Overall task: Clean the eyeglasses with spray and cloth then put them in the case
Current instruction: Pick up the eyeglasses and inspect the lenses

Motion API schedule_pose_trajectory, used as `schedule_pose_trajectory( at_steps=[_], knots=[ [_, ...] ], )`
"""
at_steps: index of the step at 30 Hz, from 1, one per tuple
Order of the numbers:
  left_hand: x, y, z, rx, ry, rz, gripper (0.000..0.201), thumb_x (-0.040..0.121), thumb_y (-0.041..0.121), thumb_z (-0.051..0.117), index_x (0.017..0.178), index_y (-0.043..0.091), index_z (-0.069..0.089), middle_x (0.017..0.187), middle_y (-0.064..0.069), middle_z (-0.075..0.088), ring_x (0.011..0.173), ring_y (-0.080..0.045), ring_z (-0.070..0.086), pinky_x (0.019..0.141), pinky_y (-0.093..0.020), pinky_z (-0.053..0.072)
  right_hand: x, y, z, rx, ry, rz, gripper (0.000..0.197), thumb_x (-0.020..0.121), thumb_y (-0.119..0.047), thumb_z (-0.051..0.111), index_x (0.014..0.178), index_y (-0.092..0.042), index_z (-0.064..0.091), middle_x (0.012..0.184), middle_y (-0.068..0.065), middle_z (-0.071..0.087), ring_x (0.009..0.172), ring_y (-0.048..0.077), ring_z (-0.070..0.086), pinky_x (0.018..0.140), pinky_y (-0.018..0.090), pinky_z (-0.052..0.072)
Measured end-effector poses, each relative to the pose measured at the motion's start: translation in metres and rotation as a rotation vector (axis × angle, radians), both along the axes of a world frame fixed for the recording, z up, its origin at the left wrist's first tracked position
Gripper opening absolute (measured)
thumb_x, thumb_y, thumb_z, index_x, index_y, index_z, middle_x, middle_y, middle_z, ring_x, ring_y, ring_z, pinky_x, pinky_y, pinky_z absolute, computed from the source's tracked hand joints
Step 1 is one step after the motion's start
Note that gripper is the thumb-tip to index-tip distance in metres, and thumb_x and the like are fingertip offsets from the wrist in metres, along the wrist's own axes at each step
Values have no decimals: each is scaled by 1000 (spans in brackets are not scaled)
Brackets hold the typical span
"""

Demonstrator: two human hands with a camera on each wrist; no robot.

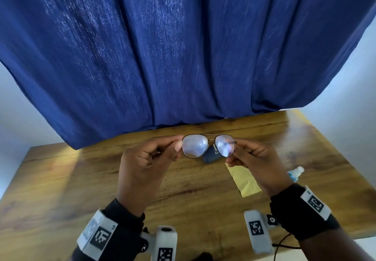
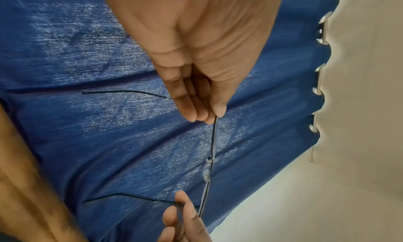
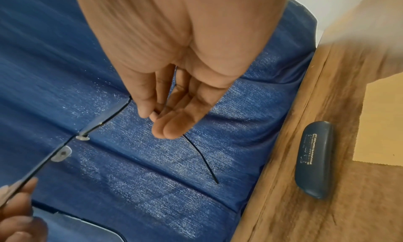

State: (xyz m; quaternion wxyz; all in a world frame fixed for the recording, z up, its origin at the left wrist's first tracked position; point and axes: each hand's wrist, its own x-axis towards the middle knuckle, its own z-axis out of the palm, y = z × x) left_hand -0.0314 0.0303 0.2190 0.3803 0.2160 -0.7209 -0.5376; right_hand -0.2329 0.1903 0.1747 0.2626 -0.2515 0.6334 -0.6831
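I hold thin dark-framed aviator eyeglasses [image 1: 208, 146] up above the wooden table [image 1: 81, 179], lenses facing me and temples unfolded. My left hand [image 1: 180, 141] pinches the frame's left corner, and my right hand [image 1: 234, 151] pinches the right corner. In the left wrist view the eyeglasses [image 2: 210, 159] show edge-on below my left hand [image 2: 214, 118]. The right wrist view shows my right hand [image 3: 161, 125] curled round a temple. A closed dark blue case [image 1: 210, 157] lies on the table behind the glasses, a yellow cloth [image 1: 244, 179] under my right hand, and a small spray bottle [image 1: 296, 173] to its right.
A blue curtain [image 1: 183, 47] hangs down to the table's far edge. The case [image 3: 314, 159] lies close to the curtain, with the cloth [image 3: 381, 125] beside it. White walls flank the table on both sides.
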Motion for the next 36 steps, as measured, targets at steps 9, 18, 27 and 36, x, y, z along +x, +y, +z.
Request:
schedule_pose_trajectory(
  at_steps=[9, 18, 27, 36],
  knots=[
    [-29, 30, 3, -75, -26, 80, 18, 87, 27, 75, 104, 22, 81, 92, 8, 82, 85, -11, 78, 76, -36, 65, -41, 25, 13, -131, -161, 98, 25, 94, -22, 62, 109, -13, 79, 103, 20, 76, 72, 21, 64, 58, 29, 53],
    [-53, 49, 10, -77, 167, 180, 20, 83, 11, 80, 100, 17, 72, 96, 2, 82, 89, -15, 79, 76, -25, 63, -59, 35, 37, -284, 195, -15, 36, 85, -8, 73, 119, -18, 65, 96, 9, 79, 80, 19, 74, 73, 27, 61],
    [-53, 46, 2, -148, 203, 154, 24, 82, -7, 78, 94, 14, 73, 99, 2, 82, 97, -17, 79, 85, -26, 62, -64, 32, 39, -297, 239, -47, 12, 82, -7, 77, 94, -7, 76, 103, 8, 78, 99, 27, 74, 88, 28, 57],
    [-39, 34, 4, -97, 192, 167, 17, 85, 2, 78, 94, 16, 73, 98, 1, 82, 94, -14, 78, 81, -19, 59, -44, 23, 43, -247, 322, -9, 16, 85, -11, 73, 100, -6, 75, 88, 9, 78, 80, 19, 74, 78, 23, 57]
  ],
)
